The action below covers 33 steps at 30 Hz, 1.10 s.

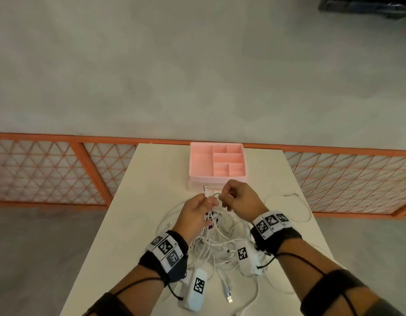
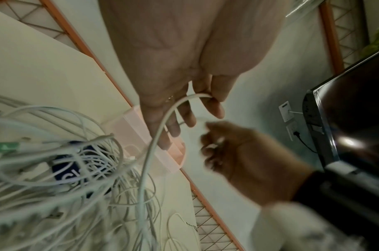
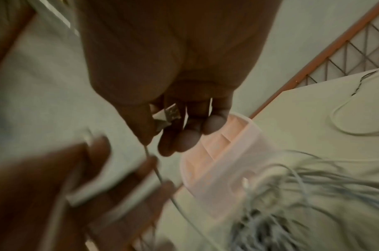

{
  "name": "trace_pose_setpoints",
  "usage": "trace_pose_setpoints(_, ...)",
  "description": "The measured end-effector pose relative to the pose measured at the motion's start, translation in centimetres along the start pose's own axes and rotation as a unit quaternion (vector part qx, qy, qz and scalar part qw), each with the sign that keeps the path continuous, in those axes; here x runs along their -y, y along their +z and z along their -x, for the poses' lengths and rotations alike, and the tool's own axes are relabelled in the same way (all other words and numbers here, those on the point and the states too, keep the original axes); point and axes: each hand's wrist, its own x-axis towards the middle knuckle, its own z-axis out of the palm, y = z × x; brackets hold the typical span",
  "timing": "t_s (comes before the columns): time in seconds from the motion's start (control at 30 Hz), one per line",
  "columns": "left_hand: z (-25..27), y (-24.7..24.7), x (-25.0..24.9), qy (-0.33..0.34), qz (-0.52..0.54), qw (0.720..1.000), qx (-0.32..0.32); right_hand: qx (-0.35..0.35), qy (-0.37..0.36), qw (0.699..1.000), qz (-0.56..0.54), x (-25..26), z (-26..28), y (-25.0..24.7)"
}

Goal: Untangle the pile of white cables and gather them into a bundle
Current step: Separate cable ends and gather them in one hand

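A tangled pile of white cables [image 1: 220,242] lies on the white table [image 1: 152,174] in front of me. Both hands are raised above its far side. My left hand [image 1: 209,201] grips one white cable whose USB plug [image 1: 206,189] sticks up above the fingers. In the left wrist view that cable [image 2: 162,125] arcs over the left hand [image 2: 184,125] and drops into the pile [image 2: 66,169]. My right hand [image 1: 222,197], close beside the left, pinches a thin cable [image 3: 160,178] and its plug [image 3: 169,115] between thumb and fingers [image 3: 184,139].
A pink compartment tray [image 1: 217,163] stands just beyond the hands at the table's far edge. A loose cable with a dark end [image 1: 291,195] loops on the right. A USB plug [image 1: 229,298] lies near the front. An orange mesh fence [image 1: 60,169] runs behind.
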Motion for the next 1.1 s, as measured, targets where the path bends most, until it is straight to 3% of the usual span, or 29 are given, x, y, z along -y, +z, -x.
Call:
trace_pose_setpoints(0.07,-0.1,0.4,-0.2,-0.002,0.005,1.000,0.002,-0.013,-0.018,0.995,-0.097,2.7,0.2,-2.3)
trace_pose_setpoints(0.2,-0.2,1.0,-0.1,-0.001,0.005,1.000,0.008,-0.074,-0.064,0.981,-0.168,7.7,0.4,-6.3)
trace_pose_setpoints(0.33,-0.2,1.1,-0.2,-0.015,0.032,0.999,0.026,-0.125,-0.107,0.929,-0.331,11.8,1.2,-9.5)
trace_pose_setpoints(0.43,-0.3,1.1,-0.7,-0.007,0.068,0.998,0.018,-0.110,-0.111,0.898,-0.411,12.8,1.6,-10.2)
trace_pose_setpoints(0.6,-0.8,0.5,-1.7,0.009,0.100,0.994,-0.039,-0.066,-0.055,0.945,-0.316,9.8,2.2,-7.2)
trace_pose_setpoints(0.7,-1.1,-0.2,-2.0,0.012,0.115,0.991,-0.062,-0.042,-0.026,0.957,-0.285,8.0,2.7,-5.5)
trace_pose_setpoints(0.8,-1.0,-0.2,-2.4,0.016,0.098,0.995,-0.030,-0.017,0.012,0.978,-0.210,6.8,2.7,-4.2)
trace_pose_setpoints(0.9,-0.7,0.5,-2.8,0.021,0.048,0.999,0.014,0.003,0.007,0.998,-0.055,5.7,2.1,-3.1)
trace_pose_setpoints(1.1,-0.9,0.7,-2.2,0.022,-0.018,0.999,0.035,0.001,-0.007,0.996,0.089,5.2,1.0,-2.8)
